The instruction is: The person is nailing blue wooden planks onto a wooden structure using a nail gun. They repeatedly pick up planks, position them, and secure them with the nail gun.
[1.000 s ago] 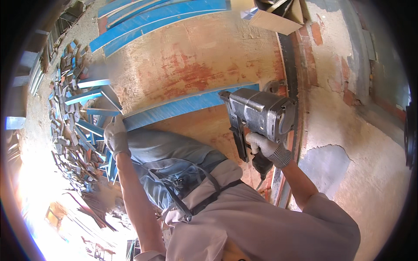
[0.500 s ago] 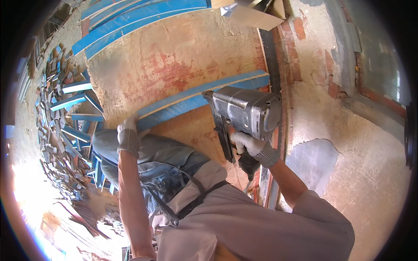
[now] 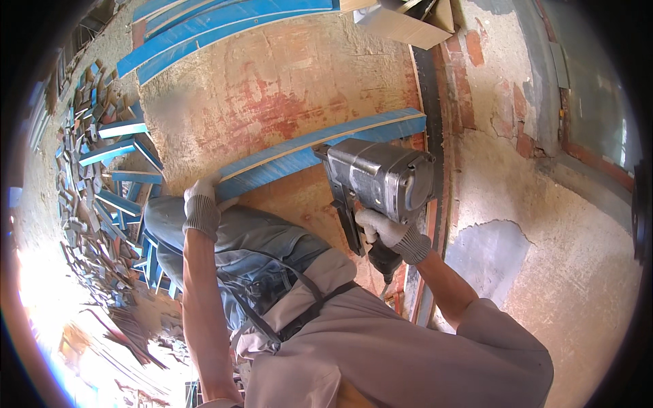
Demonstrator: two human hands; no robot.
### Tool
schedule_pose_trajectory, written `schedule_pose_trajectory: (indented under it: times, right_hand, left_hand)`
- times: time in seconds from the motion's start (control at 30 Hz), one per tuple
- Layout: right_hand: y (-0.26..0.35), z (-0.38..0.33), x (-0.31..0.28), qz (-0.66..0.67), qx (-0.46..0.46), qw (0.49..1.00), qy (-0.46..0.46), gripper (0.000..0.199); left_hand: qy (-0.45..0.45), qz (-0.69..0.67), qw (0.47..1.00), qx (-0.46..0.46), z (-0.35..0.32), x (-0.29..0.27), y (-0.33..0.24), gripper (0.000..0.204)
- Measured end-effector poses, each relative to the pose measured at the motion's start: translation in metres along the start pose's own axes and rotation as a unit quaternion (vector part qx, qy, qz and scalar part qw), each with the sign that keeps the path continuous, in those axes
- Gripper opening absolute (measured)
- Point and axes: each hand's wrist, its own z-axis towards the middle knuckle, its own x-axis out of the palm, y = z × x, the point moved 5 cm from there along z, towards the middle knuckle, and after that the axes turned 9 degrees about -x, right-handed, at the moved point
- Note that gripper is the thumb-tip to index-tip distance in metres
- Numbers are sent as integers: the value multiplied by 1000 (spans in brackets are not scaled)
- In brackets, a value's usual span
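Note:
My left hand [image 3: 201, 204], in a pale knit glove, is closed round the near left end of a blue-painted wooden strip [image 3: 272, 168]. The strip looks like two narrow lengths side by side, lying across the worn work surface. My right hand [image 3: 385, 232], gloved too, is wrapped round the handle of a dark grey pneumatic nail gun [image 3: 371, 178]. The gun's nose rests at or just over the strip's near edge, right of its middle; actual contact cannot be made out. A hose runs down from the handle.
Several more blue strips [image 3: 224, 27] lie along the far side of the worn surface [image 3: 272, 102]. An open cardboard box [image 3: 408, 27] stands at the far right. Left, a big heap of offcuts [image 3: 102, 197] covers the floor. A peeling wall [image 3: 544, 204] rises on the right.
The view has shifted slightly. Both hands keep their grip, and the nail gun stays at nearly the same spot on the strip, tilted a little differently.

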Motion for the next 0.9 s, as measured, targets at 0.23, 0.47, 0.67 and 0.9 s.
schedule_pose_trajectory:
  times: [0.23,0.47,0.67,0.9]
  right_hand:
    - [-3,0,4,34,6,999,3,27]
    - [-6,-5,6,-10,-28,999,19,25]
    - [-12,2,21,-148,-48,987,45,36]
    - [-9,7,31,-206,-17,977,57,47]
  left_hand:
    - [-2,12,1000,-3,-4,4,-3,46]
    - [114,81,987,74,4,11,4,24]
    - [65,-5,997,-28,-8,32,24,24]
    - [126,96,976,148,32,25,35,26]
